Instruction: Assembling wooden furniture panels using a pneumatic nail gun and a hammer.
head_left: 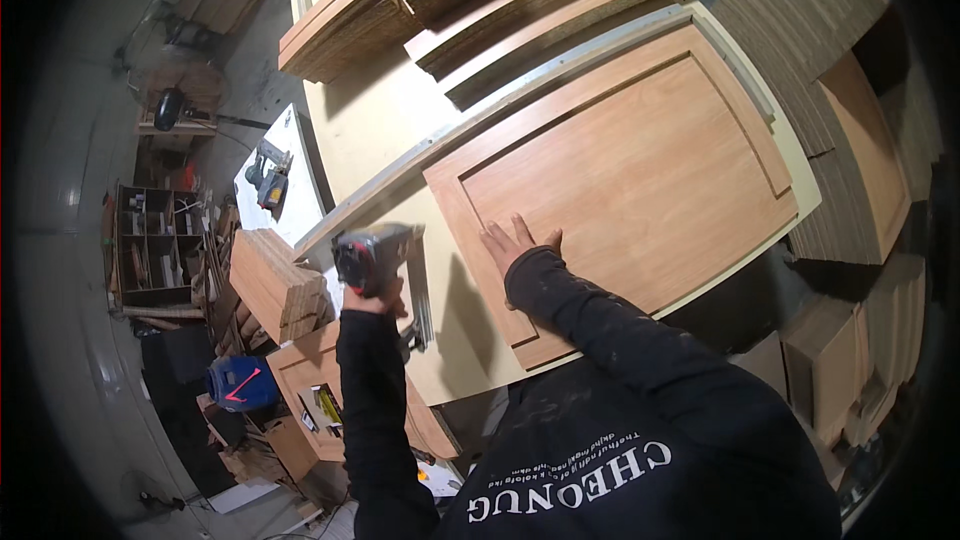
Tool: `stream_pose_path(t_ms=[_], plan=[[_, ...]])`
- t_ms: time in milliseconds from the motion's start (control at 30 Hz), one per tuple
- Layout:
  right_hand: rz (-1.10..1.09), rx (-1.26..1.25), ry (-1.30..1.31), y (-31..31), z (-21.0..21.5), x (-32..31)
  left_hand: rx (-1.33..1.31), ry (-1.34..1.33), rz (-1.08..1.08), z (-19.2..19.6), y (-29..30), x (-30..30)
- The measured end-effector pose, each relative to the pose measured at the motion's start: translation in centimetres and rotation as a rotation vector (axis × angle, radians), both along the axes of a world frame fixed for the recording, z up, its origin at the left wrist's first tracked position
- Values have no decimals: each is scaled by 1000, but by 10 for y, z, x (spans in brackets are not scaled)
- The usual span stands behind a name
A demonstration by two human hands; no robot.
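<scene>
My left hand (375,300) is closed round the handle of a dark nail gun (372,252), held over the pale worktop just left of a wooden door panel. The gun's long metal magazine (420,290) shows beside my fingers; its tip cannot be made out. My right hand (518,242) lies with fingers spread on the left part of the framed wooden door panel (630,160), and holds nothing. The panel lies flat on the pale worktop (450,300), its far side along a metal rail (540,75).
Beyond the rail lie stacked wooden boards (540,0). Another power tool (268,177) rests on a white surface at the left. Stacked boards (275,285) and a blue container (243,382) stand at the lower left, piled panels (780,30) at the right.
</scene>
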State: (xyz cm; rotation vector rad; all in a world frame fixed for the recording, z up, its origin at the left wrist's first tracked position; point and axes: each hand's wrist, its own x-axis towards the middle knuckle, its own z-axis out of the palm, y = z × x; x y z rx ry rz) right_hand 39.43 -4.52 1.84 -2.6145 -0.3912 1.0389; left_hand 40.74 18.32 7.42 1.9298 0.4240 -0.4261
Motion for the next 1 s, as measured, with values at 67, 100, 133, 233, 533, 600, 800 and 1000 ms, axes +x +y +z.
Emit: stream_pose_path(t_ms=[67,100,133,233,533,600,800,1000], plan=[[-21,1,-22,2,-10,0,52,76,0,-1,-18,26],[-34,1,-49,2,-15,0,30,31,-58,2,-28,34],[-37,7,-46,4,-15,-1,54,51,-53,3,-33,42],[4,-7,-25,4,-12,1,95,134,-100,1,-45,64],[-37,48,-39,4,-19,0,84,133,-102,-23,-46,87],[-37,48,-26,2,-18,1,86,152,-84,-26,-47,88],[-42,10,-98,12,-35,-3,38,145,-102,-20,-52,91],[-5,-9,-75,8,-20,0,47,166,-77,-18,-54,86]])
